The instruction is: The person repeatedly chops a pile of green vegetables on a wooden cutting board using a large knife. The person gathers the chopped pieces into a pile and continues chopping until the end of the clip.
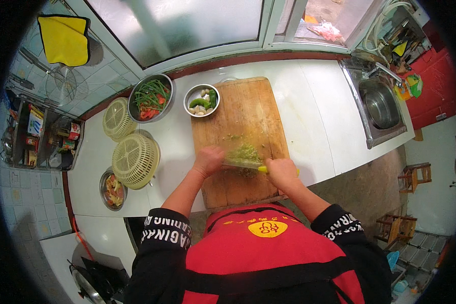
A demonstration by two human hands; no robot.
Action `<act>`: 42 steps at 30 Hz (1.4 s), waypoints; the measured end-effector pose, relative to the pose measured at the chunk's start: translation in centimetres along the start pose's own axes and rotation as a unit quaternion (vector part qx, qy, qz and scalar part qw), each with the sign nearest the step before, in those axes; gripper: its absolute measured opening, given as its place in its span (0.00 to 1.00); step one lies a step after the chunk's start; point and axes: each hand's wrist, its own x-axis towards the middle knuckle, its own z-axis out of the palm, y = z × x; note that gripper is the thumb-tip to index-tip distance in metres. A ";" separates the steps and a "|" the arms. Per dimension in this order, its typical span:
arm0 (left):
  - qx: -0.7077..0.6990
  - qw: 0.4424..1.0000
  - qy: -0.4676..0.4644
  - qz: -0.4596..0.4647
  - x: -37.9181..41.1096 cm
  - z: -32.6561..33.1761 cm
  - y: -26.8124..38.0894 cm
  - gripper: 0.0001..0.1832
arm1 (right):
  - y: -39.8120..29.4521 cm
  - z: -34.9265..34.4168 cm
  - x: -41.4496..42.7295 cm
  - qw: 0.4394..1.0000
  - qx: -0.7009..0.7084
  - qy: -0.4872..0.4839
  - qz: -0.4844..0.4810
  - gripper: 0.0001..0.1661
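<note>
My right hand [282,173] grips the yellow handle of a kitchen knife [264,169], its blade lying across the chopping area and blurred. At the blade's far end my left hand [209,159] is closed on the tip; the exact finger hold is blurred. A heap of finely chopped green vegetable [246,152] lies just beyond the blade, with loose bits scattered around it. Everything rests on a worn wooden cutting board [247,106]. At the board's upper left edge stands a small metal bowl [185,105] holding green peppers [200,103] and peeled garlic cloves [199,111].
Left of the board, a steel bowl [171,108] holds green stalks and red pieces. Two cream plastic baskets [135,161] sit upside down near a dish of cut food [114,192]. A steel sink [382,104] is set in the white counter [307,98] at right, below the window.
</note>
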 end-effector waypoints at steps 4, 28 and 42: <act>0.050 0.987 -0.149 -0.012 1.9 1.1 -0.1 0.26 | 1.8 2.3 -0.5 0.999 0.022 0.024 0.026 0.11; 0.085 0.923 -0.356 0.115 5.8 -2.7 2.9 0.31 | 1.4 2.3 -5.7 0.965 0.249 -0.080 0.010 0.20; 0.059 0.991 0.000 -0.117 -0.5 2.3 3.5 0.22 | 4.0 -2.0 3.2 0.994 -0.051 -0.023 -0.091 0.12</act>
